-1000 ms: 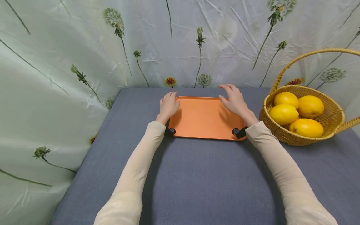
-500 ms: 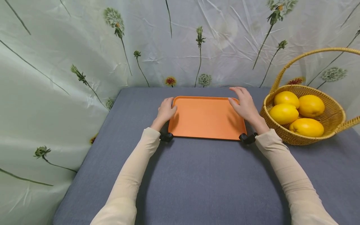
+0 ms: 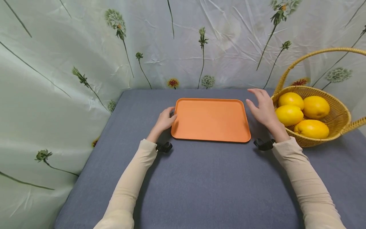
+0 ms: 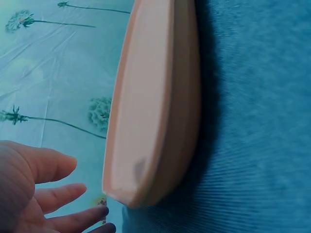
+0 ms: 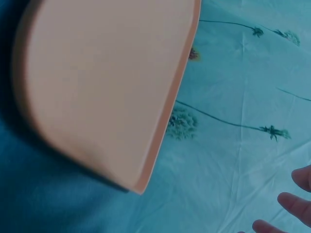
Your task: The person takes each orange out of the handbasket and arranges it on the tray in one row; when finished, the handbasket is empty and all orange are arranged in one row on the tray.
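A shallow orange tray (image 3: 211, 120) with rounded corners and a raised rim lies flat on the grey-blue cloth. Just beyond its left edge is my left hand (image 3: 164, 121), thumb and fingers spread and holding nothing. The left wrist view shows those fingers (image 4: 60, 170) apart from the tray. My right hand (image 3: 263, 108) hovers between the tray's right edge and the wicker basket (image 3: 340, 111), its fingers loosely bent around nothing. Only the fingertips (image 5: 297, 206) of that hand appear in the right wrist view, away from the tray.
The basket stands at the right with a tall arched handle and several yellow oval fruits (image 3: 289, 116) inside. A pale curtain (image 3: 171, 47) printed with dandelions hangs behind the table (image 3: 211, 178) and along its left side.
Both hands have moved outward from above the tray's ends, the left hand leftward and nearer, the right hand rightward toward the basket. The tray stays in place.
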{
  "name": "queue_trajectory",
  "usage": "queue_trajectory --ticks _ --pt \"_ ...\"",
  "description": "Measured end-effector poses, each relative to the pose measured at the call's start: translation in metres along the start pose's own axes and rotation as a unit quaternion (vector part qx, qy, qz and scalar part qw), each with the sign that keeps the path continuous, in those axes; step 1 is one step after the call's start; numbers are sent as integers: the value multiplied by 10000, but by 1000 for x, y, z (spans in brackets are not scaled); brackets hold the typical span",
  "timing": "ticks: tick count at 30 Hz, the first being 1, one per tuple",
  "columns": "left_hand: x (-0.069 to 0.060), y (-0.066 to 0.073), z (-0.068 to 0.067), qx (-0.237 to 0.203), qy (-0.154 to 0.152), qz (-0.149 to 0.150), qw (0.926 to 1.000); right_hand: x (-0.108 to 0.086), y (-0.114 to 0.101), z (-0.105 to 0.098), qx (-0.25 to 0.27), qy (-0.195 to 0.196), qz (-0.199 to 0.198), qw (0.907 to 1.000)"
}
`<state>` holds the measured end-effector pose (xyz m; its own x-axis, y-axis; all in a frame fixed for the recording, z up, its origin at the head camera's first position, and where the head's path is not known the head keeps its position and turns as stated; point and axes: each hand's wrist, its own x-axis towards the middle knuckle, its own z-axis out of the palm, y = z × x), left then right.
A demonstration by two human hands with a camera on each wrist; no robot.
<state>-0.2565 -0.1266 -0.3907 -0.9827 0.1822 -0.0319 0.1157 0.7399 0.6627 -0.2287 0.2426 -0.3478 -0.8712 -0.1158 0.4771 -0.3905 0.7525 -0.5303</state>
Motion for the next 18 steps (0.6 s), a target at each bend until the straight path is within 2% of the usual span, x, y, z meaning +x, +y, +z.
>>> queue_trajectory --ticks 4,10,18 --pt "-3 -6 1 -98 -103 97 9999 -6 3 -9 18 113 33 9999" --pt "-8 -14 3 -168 -431 143 9988 -14 6 -24 121 141 154 9997" --pt "-14 -22 8 -138 -437 547 9974 -25 17 -40 -54 400 353 9986"
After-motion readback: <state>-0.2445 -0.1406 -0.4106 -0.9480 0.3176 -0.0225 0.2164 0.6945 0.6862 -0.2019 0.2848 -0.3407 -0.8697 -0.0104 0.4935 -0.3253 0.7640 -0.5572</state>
